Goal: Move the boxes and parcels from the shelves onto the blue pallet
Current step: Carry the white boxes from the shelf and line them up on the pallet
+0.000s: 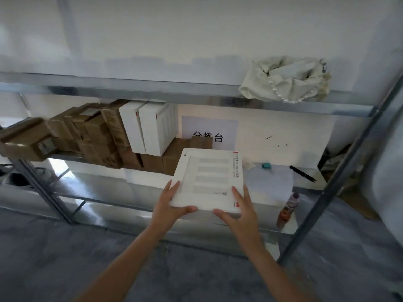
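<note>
Holding the white box [209,179] at the centre of the frame, we have our left hand [172,205] on its near left corner and our right hand [237,212] on its near right corner, fingers lying on top and thumbs curled along the near edge. We cannot tell whether the box rests on the shelf [109,188] or is already lifted clear of it.

We judge the grip shallow: only the near edge is caught, so the far end could sag and the box slip out as we turn away. A careless swing could also knock the bottle [289,207] standing just beside the box at lower right, or sweep the pen [302,173] and the clip [266,165] off the papers at right of centre.

At left of centre, two more white boxes [150,127] stand on edge atop a row of brown boxes [91,136], one of which juts out at the far left; a bump there might topple them. We do not see the pallet.

As for containers, a cloth bag [285,80] sits on the upper shelf at upper right, mouth crumpled open; its contents are hidden, with a bead strand on its front.
</note>
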